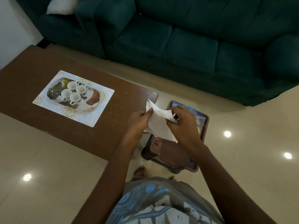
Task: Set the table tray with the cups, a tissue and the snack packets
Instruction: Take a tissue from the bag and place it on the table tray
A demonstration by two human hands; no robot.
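A white tissue (pixel 159 122) is stretched between my left hand (pixel 140 121) and my right hand (pixel 183 122); both pinch it above the right end of the brown table (pixel 32 65). To the left, on a patterned mat (pixel 103 97), lies the tray (pixel 55 92) with several white cups (pixel 75 93) grouped together on it. Snack packets (pixel 198 118), blue and yellow, lie on a brown plastic stool (pixel 169 152) under my right hand and are mostly hidden by it.
A dark green sofa (pixel 186 38) with a white cushion (pixel 62 5) runs along the far side. Crumbs dot the table near its right end. The tiled floor (pixel 242 167) surrounds the table and stool. My bare feet show beside the stool.
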